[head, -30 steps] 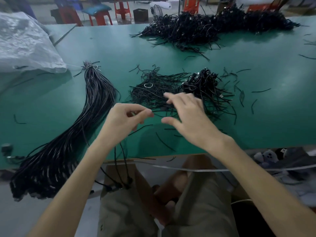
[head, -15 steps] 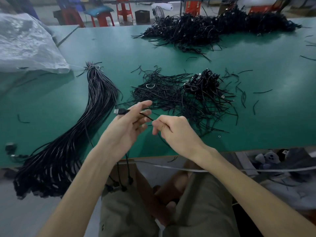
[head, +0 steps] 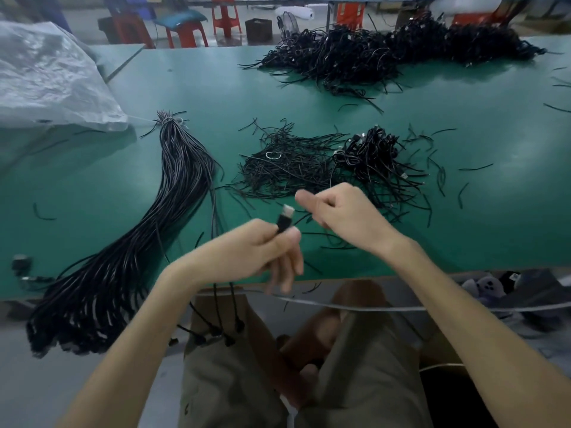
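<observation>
My left hand [head: 259, 251] pinches a black USB cable [head: 285, 219] just below its plug, which points up and away; the cable's loops hang down past the table edge over my lap. My right hand [head: 343, 211] is curled above the green table [head: 92, 193], fingers closed with the thumb sticking out left; a thin black tie strand seems to run from it toward the plug. Behind my hands lie a heap of thin black ties [head: 284, 168] and a small pile of coiled cables [head: 377, 152]. A long bundle of black cables [head: 148, 230] lies to the left.
A big heap of tangled black cables [head: 386, 54] fills the table's far right. A grey plastic sack [head: 46, 75] sits at the far left. Short black scraps are scattered over the right half. Red stools [head: 225, 15] stand beyond the table.
My right hand came back from the tie heap with its fingers closed, then moved up and right. My left hand turned and dropped toward the table edge; the USB plug now points upward.
</observation>
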The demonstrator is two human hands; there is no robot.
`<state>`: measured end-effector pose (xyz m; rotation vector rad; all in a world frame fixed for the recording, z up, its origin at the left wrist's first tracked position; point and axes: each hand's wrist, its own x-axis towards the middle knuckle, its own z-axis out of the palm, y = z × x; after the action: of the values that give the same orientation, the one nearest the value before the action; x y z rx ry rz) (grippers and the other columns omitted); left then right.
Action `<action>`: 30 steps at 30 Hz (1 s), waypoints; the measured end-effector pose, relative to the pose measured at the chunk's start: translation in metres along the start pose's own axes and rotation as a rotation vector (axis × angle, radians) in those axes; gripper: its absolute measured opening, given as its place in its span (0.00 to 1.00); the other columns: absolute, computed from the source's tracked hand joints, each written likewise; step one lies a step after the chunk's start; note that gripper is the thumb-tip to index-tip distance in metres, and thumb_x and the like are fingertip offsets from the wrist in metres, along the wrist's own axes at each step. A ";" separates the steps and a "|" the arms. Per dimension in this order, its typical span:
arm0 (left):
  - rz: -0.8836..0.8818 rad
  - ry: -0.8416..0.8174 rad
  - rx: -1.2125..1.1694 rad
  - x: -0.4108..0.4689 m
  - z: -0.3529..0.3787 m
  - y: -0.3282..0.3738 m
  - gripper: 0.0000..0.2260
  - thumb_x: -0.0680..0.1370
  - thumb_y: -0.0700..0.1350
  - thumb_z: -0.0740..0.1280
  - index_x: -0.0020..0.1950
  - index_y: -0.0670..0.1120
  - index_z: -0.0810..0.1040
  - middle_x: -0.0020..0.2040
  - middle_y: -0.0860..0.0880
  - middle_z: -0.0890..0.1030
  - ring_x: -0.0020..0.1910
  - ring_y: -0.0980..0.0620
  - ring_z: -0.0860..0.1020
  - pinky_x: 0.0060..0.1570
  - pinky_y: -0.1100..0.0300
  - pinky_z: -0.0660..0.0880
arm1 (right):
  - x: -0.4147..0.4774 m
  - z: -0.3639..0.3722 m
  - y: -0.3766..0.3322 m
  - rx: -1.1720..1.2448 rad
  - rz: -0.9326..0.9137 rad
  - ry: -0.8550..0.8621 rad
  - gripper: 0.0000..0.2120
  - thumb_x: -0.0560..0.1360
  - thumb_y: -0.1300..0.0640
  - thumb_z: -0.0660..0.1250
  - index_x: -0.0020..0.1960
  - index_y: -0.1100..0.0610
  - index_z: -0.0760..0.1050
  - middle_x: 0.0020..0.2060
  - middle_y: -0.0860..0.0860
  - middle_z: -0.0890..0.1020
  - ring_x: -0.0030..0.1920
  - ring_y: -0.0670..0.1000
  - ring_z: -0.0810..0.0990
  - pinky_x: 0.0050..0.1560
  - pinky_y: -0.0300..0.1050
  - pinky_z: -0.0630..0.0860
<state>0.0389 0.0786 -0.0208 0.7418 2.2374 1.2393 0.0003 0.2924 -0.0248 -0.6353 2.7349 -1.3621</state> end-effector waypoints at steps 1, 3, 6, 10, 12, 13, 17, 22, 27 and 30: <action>-0.051 0.025 0.110 0.006 0.005 -0.001 0.19 0.86 0.55 0.55 0.46 0.52 0.82 0.37 0.57 0.85 0.35 0.59 0.81 0.37 0.68 0.73 | 0.002 0.000 -0.003 0.007 -0.010 0.054 0.32 0.81 0.37 0.61 0.27 0.56 0.62 0.19 0.43 0.66 0.23 0.44 0.63 0.30 0.35 0.62; -0.072 0.234 0.143 0.018 0.015 -0.007 0.13 0.85 0.53 0.57 0.52 0.57 0.81 0.43 0.63 0.84 0.48 0.65 0.81 0.51 0.69 0.74 | 0.002 0.007 -0.013 0.042 -0.057 0.140 0.31 0.82 0.39 0.60 0.26 0.55 0.63 0.19 0.43 0.67 0.23 0.44 0.65 0.31 0.37 0.63; 0.095 0.517 -0.347 0.030 0.022 -0.013 0.18 0.84 0.55 0.54 0.62 0.50 0.79 0.60 0.58 0.84 0.64 0.60 0.79 0.67 0.63 0.73 | -0.005 0.027 -0.028 0.124 -0.146 0.239 0.27 0.84 0.44 0.61 0.27 0.49 0.65 0.21 0.45 0.69 0.23 0.45 0.67 0.29 0.42 0.65; 0.327 0.445 -1.093 0.034 0.014 -0.005 0.27 0.87 0.56 0.46 0.75 0.40 0.69 0.72 0.46 0.76 0.71 0.50 0.75 0.67 0.58 0.74 | -0.014 0.051 -0.028 0.180 -0.191 0.276 0.28 0.85 0.47 0.59 0.29 0.57 0.64 0.22 0.54 0.68 0.25 0.54 0.65 0.27 0.51 0.61; 0.375 0.397 -1.439 0.026 0.006 0.004 0.24 0.87 0.54 0.48 0.65 0.41 0.78 0.59 0.47 0.84 0.53 0.55 0.84 0.53 0.62 0.80 | -0.013 0.056 -0.020 0.147 -0.180 0.280 0.28 0.85 0.47 0.60 0.29 0.57 0.61 0.21 0.52 0.64 0.24 0.51 0.61 0.28 0.47 0.58; 0.385 0.364 -1.497 0.020 0.000 0.007 0.21 0.87 0.52 0.51 0.55 0.44 0.81 0.47 0.51 0.84 0.38 0.58 0.81 0.42 0.64 0.77 | -0.011 0.056 -0.016 0.130 -0.164 0.289 0.29 0.85 0.48 0.60 0.28 0.55 0.60 0.21 0.49 0.62 0.23 0.49 0.60 0.28 0.44 0.57; 0.288 0.087 -0.551 -0.009 -0.011 0.012 0.20 0.85 0.56 0.59 0.40 0.47 0.78 0.29 0.52 0.76 0.23 0.53 0.67 0.25 0.60 0.63 | 0.005 0.036 -0.002 0.002 -0.107 0.375 0.29 0.85 0.51 0.60 0.26 0.52 0.58 0.20 0.45 0.61 0.22 0.47 0.61 0.28 0.40 0.57; 0.021 0.311 0.035 0.010 0.008 -0.005 0.14 0.86 0.51 0.57 0.55 0.52 0.82 0.48 0.56 0.87 0.47 0.59 0.84 0.49 0.62 0.75 | 0.011 0.029 -0.018 -0.225 -0.238 0.541 0.27 0.86 0.49 0.58 0.30 0.60 0.71 0.23 0.52 0.72 0.25 0.52 0.71 0.28 0.49 0.67; 0.179 0.532 -1.007 0.030 0.005 -0.019 0.24 0.86 0.53 0.51 0.70 0.37 0.74 0.67 0.43 0.80 0.69 0.48 0.78 0.65 0.56 0.75 | -0.007 0.054 -0.030 -0.300 -0.330 0.492 0.25 0.86 0.50 0.55 0.38 0.59 0.79 0.29 0.52 0.80 0.29 0.52 0.78 0.31 0.51 0.75; 0.289 0.452 -1.590 0.023 -0.005 -0.012 0.23 0.87 0.50 0.53 0.59 0.37 0.82 0.52 0.47 0.86 0.46 0.56 0.85 0.46 0.62 0.80 | -0.012 0.063 -0.016 -0.422 -0.345 0.471 0.25 0.85 0.52 0.57 0.31 0.58 0.71 0.23 0.51 0.73 0.24 0.52 0.71 0.25 0.50 0.70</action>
<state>0.0159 0.0850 -0.0325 0.0806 0.6969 2.7993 0.0296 0.2403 -0.0540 -0.9506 3.4778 -1.0942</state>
